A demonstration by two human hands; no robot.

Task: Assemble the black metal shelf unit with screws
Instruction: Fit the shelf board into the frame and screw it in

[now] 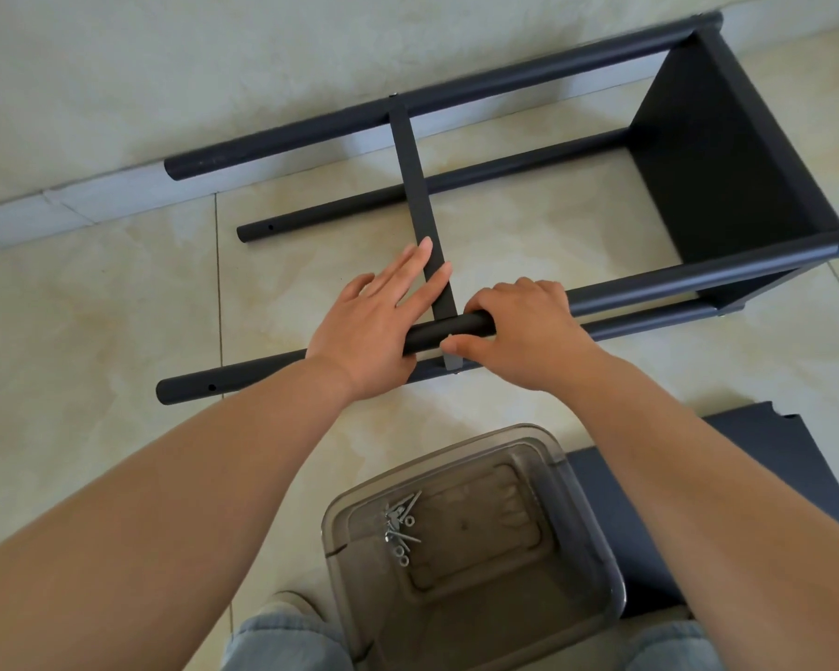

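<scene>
1. At the bottom edge, knees in light blue denim [282,641] are seen, and between them a clear plastic container [596,549] is set on the tiled floor [93,331]
2. Loose silver screws [400,523] and washers are gathered in the container's left part
3. A flat black shelf panel [795,467] is laid on the floor just to the right of the container, partly hidden by the right forearm
4. The left hand [374,326] is laid open with straight fingers across a flat black crossbar [415,176] and over the near upper tube [456,329]
5. The right hand [529,326] is curled around that same tube, with the thumb pressed at the crossbar's bent lower end
6. The black metal shelf unit [718,152] is laid on its side on the floor, its four round tubes run leftwards from a fitted panel at the right
7. Furthest away, the frame's top tube is set near the pale wall [214,65] and its skirting
</scene>
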